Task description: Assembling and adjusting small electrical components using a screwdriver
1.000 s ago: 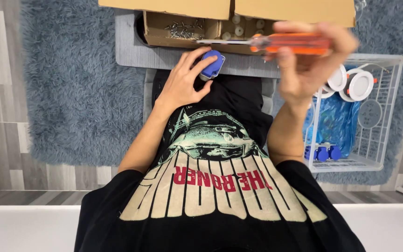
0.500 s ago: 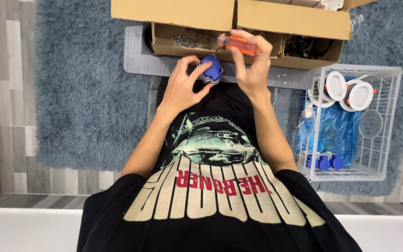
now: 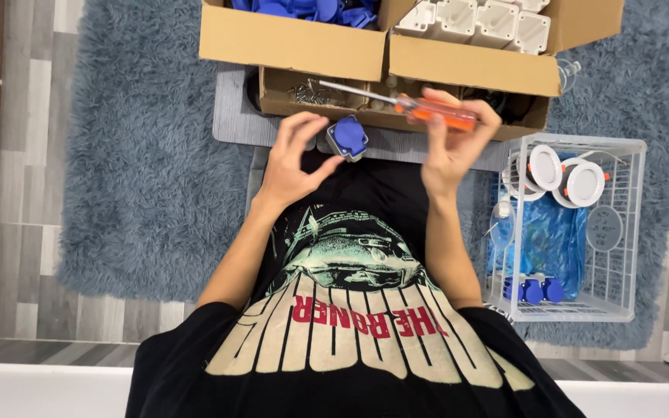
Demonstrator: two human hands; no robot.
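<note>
One blue socket (image 3: 348,138) pinched by left hand (image 3: 292,159) fingers; right hand (image 3: 451,143) grips one orange screwdriver (image 3: 427,110).

We see a shaggy blue-grey rug (image 3: 141,178) on grey plank floor (image 3: 32,116). Open cardboard box (image 3: 296,46) up top: blue parts (image 3: 303,9) one side, white housings (image 3: 482,19) the other. White wire basket (image 3: 621,232) beside it holds round white fittings (image 3: 567,174) and a blue bag (image 3: 543,240).
</note>
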